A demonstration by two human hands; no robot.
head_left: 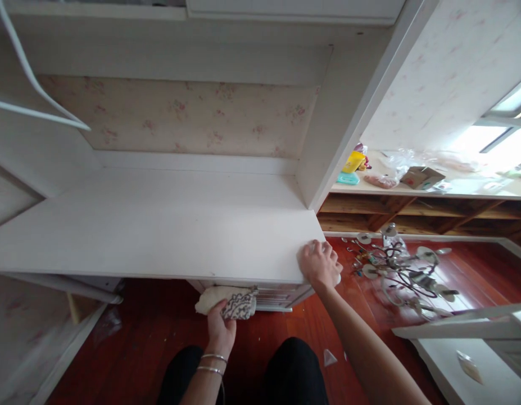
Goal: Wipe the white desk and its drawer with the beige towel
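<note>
A long white desk (171, 225) stretches across the view in front of me. My left hand (220, 326) is below its front edge, closed around a folded cloth (237, 304), cream at one end and grey-patterned at the other. My right hand (321, 264) rests on the desk's right end, with its fingers curled down over the side edge. A bit of something white peeks out beside that palm; what it is stays hidden. Behind the cloth, the desk's drawer unit (275, 295) is partly covered.
White cables (36, 84) hang at upper left. A chandelier (407, 270) lies on the red wooden floor at right. Beyond it, a low shelf unit (433, 205) bears a cardboard box (422, 177) and plastic bags. White furniture (475, 360) stands at lower right.
</note>
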